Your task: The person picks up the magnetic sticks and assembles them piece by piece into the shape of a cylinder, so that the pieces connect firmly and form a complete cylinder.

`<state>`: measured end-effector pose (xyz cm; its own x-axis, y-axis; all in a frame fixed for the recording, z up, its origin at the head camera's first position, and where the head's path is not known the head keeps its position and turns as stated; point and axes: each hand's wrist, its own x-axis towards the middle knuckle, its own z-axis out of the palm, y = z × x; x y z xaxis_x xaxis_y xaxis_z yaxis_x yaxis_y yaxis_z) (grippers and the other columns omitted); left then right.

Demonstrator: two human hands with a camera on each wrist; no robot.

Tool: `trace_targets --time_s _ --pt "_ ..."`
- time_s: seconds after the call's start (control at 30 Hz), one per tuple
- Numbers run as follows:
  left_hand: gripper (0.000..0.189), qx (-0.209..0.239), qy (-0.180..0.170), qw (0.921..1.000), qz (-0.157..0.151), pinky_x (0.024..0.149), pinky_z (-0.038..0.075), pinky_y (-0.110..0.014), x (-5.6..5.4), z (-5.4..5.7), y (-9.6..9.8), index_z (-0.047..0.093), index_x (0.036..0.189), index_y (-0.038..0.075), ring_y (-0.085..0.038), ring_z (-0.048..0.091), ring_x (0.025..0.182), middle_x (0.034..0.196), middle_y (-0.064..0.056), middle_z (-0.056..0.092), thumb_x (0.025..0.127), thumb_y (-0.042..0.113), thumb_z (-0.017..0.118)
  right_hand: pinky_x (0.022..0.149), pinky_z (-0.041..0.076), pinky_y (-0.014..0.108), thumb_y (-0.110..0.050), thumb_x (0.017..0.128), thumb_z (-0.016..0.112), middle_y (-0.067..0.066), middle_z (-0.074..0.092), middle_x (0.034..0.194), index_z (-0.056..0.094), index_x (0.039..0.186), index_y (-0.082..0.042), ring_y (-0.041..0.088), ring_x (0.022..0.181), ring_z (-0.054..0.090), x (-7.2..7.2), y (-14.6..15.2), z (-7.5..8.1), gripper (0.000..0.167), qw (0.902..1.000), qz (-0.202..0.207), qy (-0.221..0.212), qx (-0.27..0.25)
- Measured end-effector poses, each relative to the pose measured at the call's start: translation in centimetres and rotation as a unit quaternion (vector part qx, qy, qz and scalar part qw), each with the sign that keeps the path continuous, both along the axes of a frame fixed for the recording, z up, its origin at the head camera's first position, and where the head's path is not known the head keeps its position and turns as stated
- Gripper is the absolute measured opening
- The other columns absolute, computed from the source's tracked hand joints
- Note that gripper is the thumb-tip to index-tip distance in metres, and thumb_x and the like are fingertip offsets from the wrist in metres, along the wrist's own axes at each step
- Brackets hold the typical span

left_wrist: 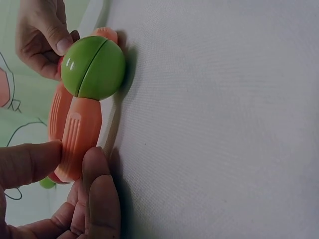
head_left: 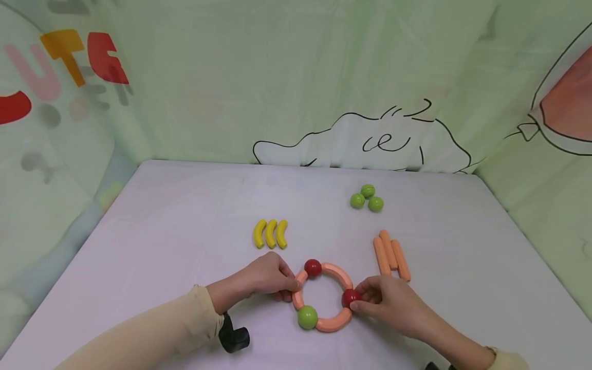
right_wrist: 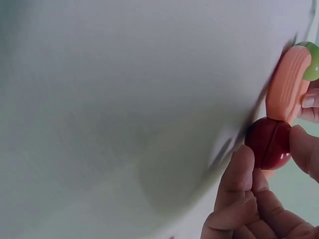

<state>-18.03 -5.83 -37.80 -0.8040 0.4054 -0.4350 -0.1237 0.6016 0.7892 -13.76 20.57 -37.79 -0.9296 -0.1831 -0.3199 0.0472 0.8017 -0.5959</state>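
Note:
Three curved orange pieces, two red balls and a green ball (head_left: 307,317) form a ring near the table's front. My left hand (head_left: 270,275) pinches the left curved orange piece (left_wrist: 79,134) between thumb and fingers. On the opposite side, my right hand (head_left: 398,306) pinches the right red ball (right_wrist: 269,143) with thumb and fingertips. The other red ball (head_left: 312,267) sits at the ring's far side, joined to the upper curved orange piece (head_left: 339,274). A third curved orange piece (head_left: 335,322) runs along the near side, between the green ball and the right red ball.
Three yellow curved pieces (head_left: 270,234) lie side by side beyond my left hand. Three straight orange sticks (head_left: 388,250) lie just beyond my right hand. Farther back are three green balls (head_left: 367,191) in a cluster. Printed cloth (head_left: 296,77) hangs behind the white-covered table (head_left: 199,205).

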Motion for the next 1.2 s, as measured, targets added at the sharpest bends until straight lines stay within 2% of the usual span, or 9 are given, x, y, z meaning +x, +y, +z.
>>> trace_targets --time_s 0.13,0.23,0.37,0.43,0.53,0.6,0.67,0.9,1.2 --pt "0.015 0.000 0.000 1.0000 0.001 0.057 0.049 -0.019 0.0 0.0 0.0 0.077 0.081 0.005 -0.007 0.061 0.057 0.063 -0.001 0.070 0.090 0.017 0.076 0.062 0.051 0.022 -0.023 0.084 0.084 -0.003 0.067 0.080 0.074 0.104 -0.004 0.012 0.074 0.058 -0.2 0.1 0.5 0.029 0.9999 0.009 0.006 0.010" --pt "0.016 0.001 0.000 1.0000 0.001 0.057 0.049 -0.019 0.1 0.1 0.0 0.077 0.081 0.005 -0.007 0.061 0.057 0.063 -0.001 0.070 0.090 0.018 0.076 0.066 0.054 0.025 -0.026 0.085 0.083 -0.002 0.068 0.087 0.072 0.111 -0.002 0.012 0.080 0.061 -1.1 0.2 1.5 0.037 0.9985 0.039 0.030 0.022" --pt "0.016 0.000 -0.001 1.0000 0.003 0.057 0.049 -0.019 0.0 0.1 -0.1 0.077 0.081 0.005 -0.006 0.061 0.057 0.062 -0.001 0.070 0.090 0.019 0.076 0.081 0.060 0.038 -0.028 0.089 0.080 0.004 0.073 0.105 0.070 0.122 -0.001 0.019 0.095 0.066 -3.4 -0.7 2.7 0.044 0.9885 0.123 0.084 0.029" --pt "0.016 0.001 -0.001 1.0000 0.004 0.057 0.049 -0.019 0.0 0.1 -0.1 0.077 0.081 0.005 -0.006 0.062 0.057 0.062 -0.001 0.070 0.090 0.019 0.076 0.089 0.059 0.042 -0.028 0.090 0.078 0.005 0.073 0.113 0.069 0.126 -0.002 0.021 0.102 0.066 -4.7 -1.8 2.8 0.045 0.9807 0.173 0.087 0.028" --pt "0.017 0.003 -0.002 1.0000 0.004 0.056 0.049 -0.019 0.0 0.0 0.0 0.077 0.082 0.005 -0.006 0.061 0.057 0.062 -0.001 0.069 0.091 0.019 0.076 0.088 0.058 0.035 -0.028 0.091 0.078 0.004 0.073 0.113 0.070 0.125 -0.004 0.018 0.100 0.063 -6.5 -3.2 2.3 0.042 0.9694 0.234 0.068 0.027" --pt "0.017 0.004 -0.003 1.0000 0.006 0.056 0.048 -0.019 0.0 0.0 0.0 0.077 0.082 0.005 -0.006 0.061 0.057 0.062 -0.001 0.070 0.091 0.019 0.076 0.084 0.056 0.029 -0.027 0.091 0.078 0.003 0.072 0.110 0.072 0.123 -0.003 0.015 0.096 0.060 -7.3 -3.8 2.0 0.040 0.9653 0.255 0.051 0.025" --pt "0.017 0.003 -0.005 1.0000 0.008 0.056 0.048 -0.019 0.1 0.0 0.0 0.077 0.082 0.005 -0.006 0.061 0.057 0.063 -0.002 0.070 0.091 0.020 0.076 0.080 0.053 0.025 -0.025 0.091 0.078 0.001 0.072 0.106 0.073 0.119 -0.003 0.012 0.093 0.058 -7.7 -4.2 1.7 0.036 0.9643 0.260 0.044 0.021" --pt "0.017 0.006 -0.009 0.9999 0.011 0.056 0.049 -0.019 0.2 0.0 0.1 0.077 0.083 0.005 -0.006 0.062 0.057 0.064 -0.003 0.071 0.091 0.019 0.076 0.082 0.053 0.025 -0.018 0.087 0.082 -0.003 0.069 0.099 0.071 0.112 -0.008 0.012 0.092 0.058 -7.9 -4.4 1.3 0.030 0.9708 0.238 0.031 -0.002" --pt "0.017 0.002 -0.008 0.9999 0.013 0.056 0.050 -0.019 0.2 -0.1 0.1 0.077 0.082 0.004 -0.007 0.061 0.056 0.062 -0.002 0.070 0.091 0.019 0.076 0.084 0.054 0.026 -0.016 0.082 0.086 -0.004 0.068 0.099 0.069 0.109 -0.009 0.012 0.093 0.059 -7.8 -4.5 0.9 0.032 0.9698 0.238 0.055 0.003"
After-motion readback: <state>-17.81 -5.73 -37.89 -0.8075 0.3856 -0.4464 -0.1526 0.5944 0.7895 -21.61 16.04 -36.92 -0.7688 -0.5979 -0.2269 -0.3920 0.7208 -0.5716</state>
